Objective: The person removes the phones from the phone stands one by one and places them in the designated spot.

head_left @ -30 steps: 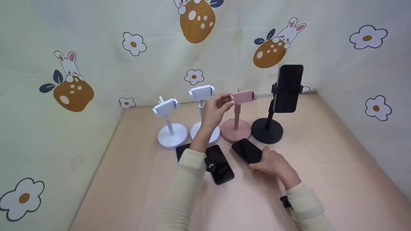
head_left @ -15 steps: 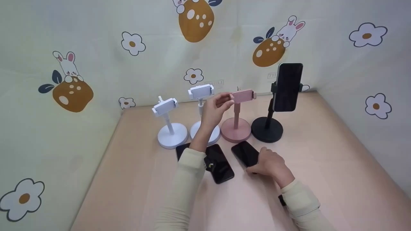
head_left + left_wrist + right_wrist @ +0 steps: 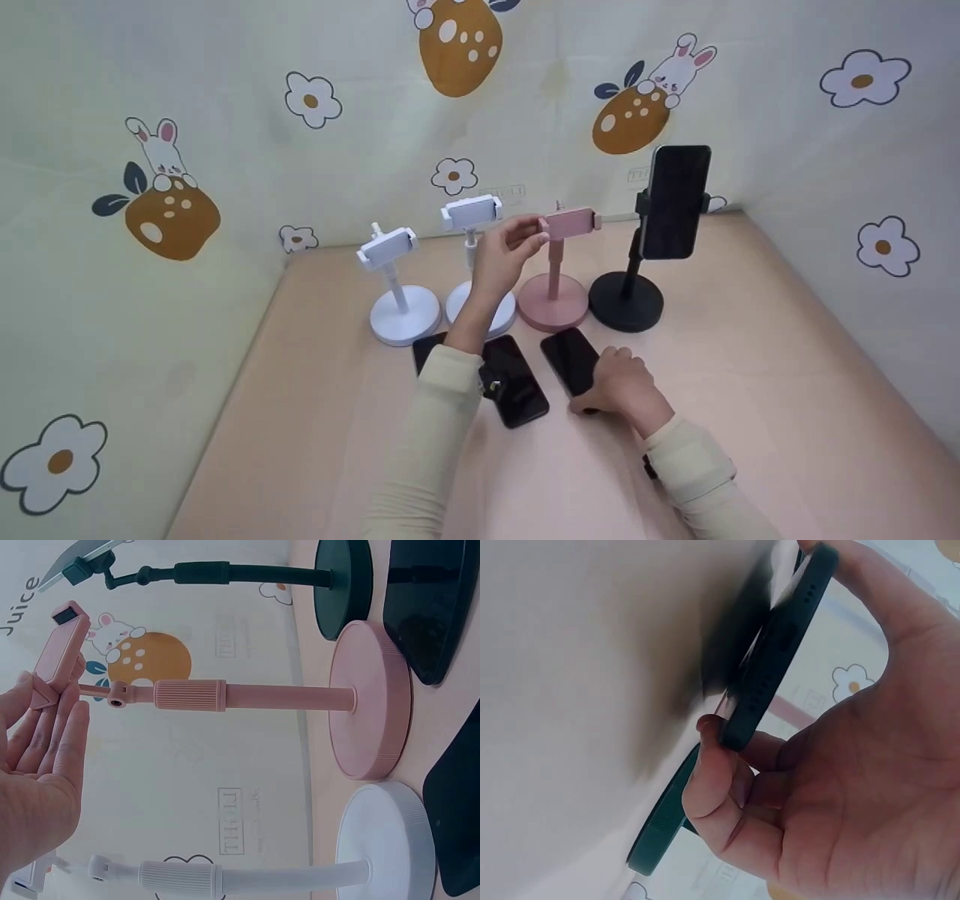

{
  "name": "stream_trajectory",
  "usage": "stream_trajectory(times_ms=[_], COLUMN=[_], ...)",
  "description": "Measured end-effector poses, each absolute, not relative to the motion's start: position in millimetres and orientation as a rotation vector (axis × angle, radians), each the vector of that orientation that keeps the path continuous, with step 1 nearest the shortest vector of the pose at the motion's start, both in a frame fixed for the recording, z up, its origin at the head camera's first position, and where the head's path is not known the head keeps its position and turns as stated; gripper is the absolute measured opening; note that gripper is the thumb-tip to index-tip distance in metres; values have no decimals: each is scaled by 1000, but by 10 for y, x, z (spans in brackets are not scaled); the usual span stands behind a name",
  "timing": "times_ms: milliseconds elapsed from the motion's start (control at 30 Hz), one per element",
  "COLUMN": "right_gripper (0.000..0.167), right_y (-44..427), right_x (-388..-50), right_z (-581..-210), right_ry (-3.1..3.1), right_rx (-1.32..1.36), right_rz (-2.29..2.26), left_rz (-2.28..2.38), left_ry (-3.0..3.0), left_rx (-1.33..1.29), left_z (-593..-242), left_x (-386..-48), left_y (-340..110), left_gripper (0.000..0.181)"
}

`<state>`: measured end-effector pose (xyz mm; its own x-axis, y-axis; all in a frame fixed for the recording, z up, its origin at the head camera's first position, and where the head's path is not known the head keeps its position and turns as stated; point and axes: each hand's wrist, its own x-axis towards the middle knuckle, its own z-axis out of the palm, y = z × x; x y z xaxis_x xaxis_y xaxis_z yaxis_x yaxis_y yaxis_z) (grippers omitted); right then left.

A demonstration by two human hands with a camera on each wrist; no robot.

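Observation:
My left hand (image 3: 504, 259) pinches the left end of the clamp on the pink phone stand (image 3: 553, 300); in the left wrist view, thumb and fingers meet at the edge of the pink clamp (image 3: 64, 652). My right hand (image 3: 624, 384) grips a black phone (image 3: 571, 360) by its sides near the lower end. In the right wrist view that end of the phone (image 3: 780, 652) is raised off the table, thumb on one side and fingertips on the other. The pink clamp bears no phone.
Right of the pink stand, a black stand (image 3: 626, 302) carries an upright phone (image 3: 677, 202). Two white stands (image 3: 405, 315) (image 3: 480, 304) stand to the left. Another phone (image 3: 516, 382) and a partly hidden phone (image 3: 429, 351) lie on the table, below my left forearm. A patterned cloth wall (image 3: 375, 165) rises behind.
My right hand has shifted left, turning the black phone so that its lower end swings left and toward me. My left hand stays at the pink clamp.

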<state>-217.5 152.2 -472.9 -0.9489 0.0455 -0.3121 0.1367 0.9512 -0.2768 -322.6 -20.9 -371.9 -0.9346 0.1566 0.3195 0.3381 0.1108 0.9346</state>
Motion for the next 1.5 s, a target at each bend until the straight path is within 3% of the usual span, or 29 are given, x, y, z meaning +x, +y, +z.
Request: stream_trajectory(times_ms=[867,1500], right_gripper=[102,101], right_y=[1582,1926], right_x=[-2154,-2252], right_z=[-4741,-4459], right_ry=[2813,2881], right_rx=[67,64], right_rz=[-420,-551], left_rz=[-1942,-1925], left_ry=[-2209,-2239], left_rx=[-520,-507], left_z=[-3718,-3773], left_x=[-3229,-3195], left_y=[-200,-224], left_gripper=[32,36])
